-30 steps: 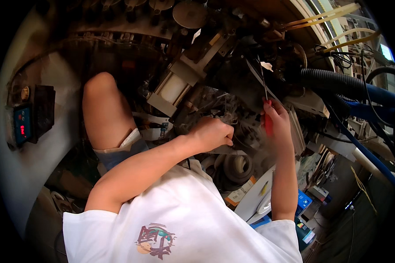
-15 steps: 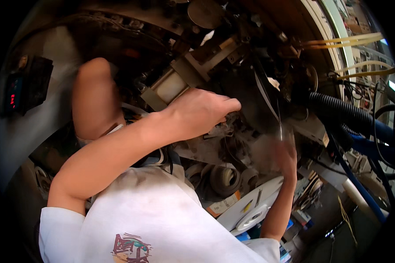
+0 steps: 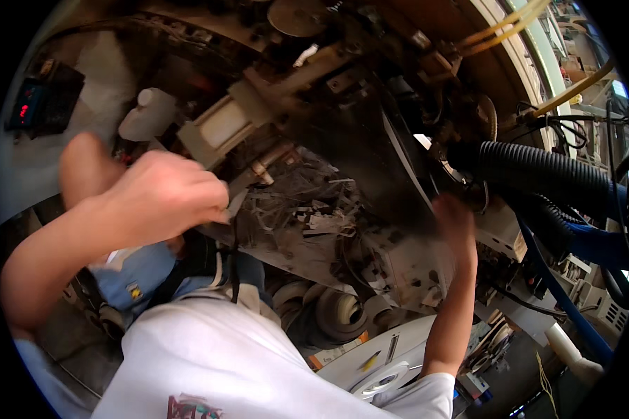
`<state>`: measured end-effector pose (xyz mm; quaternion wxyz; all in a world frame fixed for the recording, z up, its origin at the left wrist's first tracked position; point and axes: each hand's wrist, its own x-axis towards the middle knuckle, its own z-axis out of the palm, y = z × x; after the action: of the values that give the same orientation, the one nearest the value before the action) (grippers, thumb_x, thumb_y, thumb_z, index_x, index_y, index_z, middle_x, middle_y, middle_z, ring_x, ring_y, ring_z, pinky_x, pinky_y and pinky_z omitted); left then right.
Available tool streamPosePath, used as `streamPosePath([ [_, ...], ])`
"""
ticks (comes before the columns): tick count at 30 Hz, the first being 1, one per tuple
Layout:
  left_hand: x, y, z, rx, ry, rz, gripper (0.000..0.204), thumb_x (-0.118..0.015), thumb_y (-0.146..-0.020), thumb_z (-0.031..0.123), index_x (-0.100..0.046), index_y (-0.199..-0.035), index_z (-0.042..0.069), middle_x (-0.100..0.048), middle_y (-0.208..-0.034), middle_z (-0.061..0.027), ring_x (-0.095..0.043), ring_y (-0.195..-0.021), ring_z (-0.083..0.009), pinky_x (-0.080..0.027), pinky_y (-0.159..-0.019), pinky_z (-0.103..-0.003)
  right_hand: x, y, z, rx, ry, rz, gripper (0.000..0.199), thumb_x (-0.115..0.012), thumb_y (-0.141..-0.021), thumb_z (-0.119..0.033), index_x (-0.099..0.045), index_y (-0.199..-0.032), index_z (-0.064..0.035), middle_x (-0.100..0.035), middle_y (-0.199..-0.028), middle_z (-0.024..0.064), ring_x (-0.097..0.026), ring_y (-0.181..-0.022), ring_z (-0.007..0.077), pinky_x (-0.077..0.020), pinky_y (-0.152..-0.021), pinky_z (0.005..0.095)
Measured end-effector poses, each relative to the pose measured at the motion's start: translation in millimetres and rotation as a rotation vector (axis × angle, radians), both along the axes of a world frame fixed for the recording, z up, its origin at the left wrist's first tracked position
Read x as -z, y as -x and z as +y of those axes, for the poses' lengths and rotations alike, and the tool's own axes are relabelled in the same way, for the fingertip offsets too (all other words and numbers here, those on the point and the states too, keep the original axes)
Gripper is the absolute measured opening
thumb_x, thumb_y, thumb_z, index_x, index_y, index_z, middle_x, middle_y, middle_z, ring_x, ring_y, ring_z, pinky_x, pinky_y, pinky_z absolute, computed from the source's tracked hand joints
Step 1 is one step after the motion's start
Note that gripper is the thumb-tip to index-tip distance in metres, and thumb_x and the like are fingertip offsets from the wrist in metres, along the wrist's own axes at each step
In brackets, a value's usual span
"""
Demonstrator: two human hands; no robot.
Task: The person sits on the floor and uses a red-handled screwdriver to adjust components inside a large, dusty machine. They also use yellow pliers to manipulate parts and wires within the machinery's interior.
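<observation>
My left hand (image 3: 164,192) is raised at the left, its fingers closed in a pinch. Whether something thin sits between the fingertips I cannot make out. Just beyond it are the pale rectangular block (image 3: 222,131) of the machine and a small metal rod end (image 3: 261,172). My right hand (image 3: 456,220) is smeared by motion, so its fingers cannot be read. It is by the lower end of a long dark panel with a bright edge (image 3: 405,157). Between my hands lies a heap of thin scrap strips (image 3: 321,218).
Rolls of dark tape or band (image 3: 335,318) and a white reel (image 3: 384,380) are near my front. A black corrugated hose (image 3: 538,167) and blue hoses crowd the right. At the left are a white plastic bottle (image 3: 149,115), a box with a red display (image 3: 24,108) and a bare knee (image 3: 84,164).
My left hand has swung left and slightly down, away from the machine's middle, uncovering the scrap heap. My right hand stays at the right, a little higher. The view has shifted.
</observation>
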<state>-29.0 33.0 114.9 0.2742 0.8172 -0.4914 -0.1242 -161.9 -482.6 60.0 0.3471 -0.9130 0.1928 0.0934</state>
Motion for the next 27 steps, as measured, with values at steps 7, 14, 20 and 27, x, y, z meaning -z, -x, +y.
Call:
streamPosePath([
  [7, 1.1, -18.5, 18.5, -0.114, -0.056, -0.260, 0.026, -0.079, -0.077, 0.009, -0.067, -0.099, 0.003, -0.065, -0.130, -0.0190, -0.061, -0.114, -0.0402, -0.049, -0.096, -0.050, 62.4, -50.7, -43.1, -0.105, 0.003, -0.030, 0.043, -0.074, -0.096, -0.042, -0.073, -0.100, 0.0013, -0.070, -0.080, 0.0153, -0.063, -0.067, 0.0248, -0.0492, -0.067, 0.0420],
  [14, 7.6, -9.6, 18.2, -0.208, -0.100, -0.085, 0.022, -0.064, -0.100, 0.021, -0.052, -0.085, 0.009, -0.067, -0.087, -0.0079, -0.062, -0.110, -0.0361, -0.034, -0.108, -0.064, 61.6, -71.5, -29.6, -0.047, 0.193, 0.180, 0.070, -0.060, -0.097, -0.064, -0.072, -0.088, 0.0044, -0.069, -0.076, 0.0213, -0.068, -0.073, 0.0350, -0.0498, -0.071, 0.0449],
  [20, 32.7, -3.2, -6.5, -0.185, -0.055, -0.030, 0.016, -0.065, -0.097, 0.012, -0.053, -0.088, 0.006, -0.071, -0.094, -0.0125, -0.064, -0.106, -0.0374, -0.042, -0.100, -0.059, 59.6, -70.0, -26.0, -0.085, 0.307, 0.111, 0.069, -0.056, -0.100, -0.063, -0.072, -0.090, 0.0035, -0.068, -0.075, 0.0222, -0.066, -0.071, 0.0411, -0.0503, -0.070, 0.0456],
  [27, 34.2, 3.2, -5.9, -0.257, -0.013, -0.010, 0.007, -0.066, -0.095, 0.007, -0.059, -0.097, 0.005, -0.074, -0.102, -0.0160, -0.067, -0.108, -0.0392, -0.044, -0.100, -0.058, 58.6, -73.7, -35.6, 0.032, 0.068, 0.216, 0.060, -0.065, -0.098, -0.056, -0.070, -0.078, 0.0012, -0.065, -0.067, 0.0072, -0.062, -0.061, 0.0147, -0.0485, -0.060, 0.0334],
])
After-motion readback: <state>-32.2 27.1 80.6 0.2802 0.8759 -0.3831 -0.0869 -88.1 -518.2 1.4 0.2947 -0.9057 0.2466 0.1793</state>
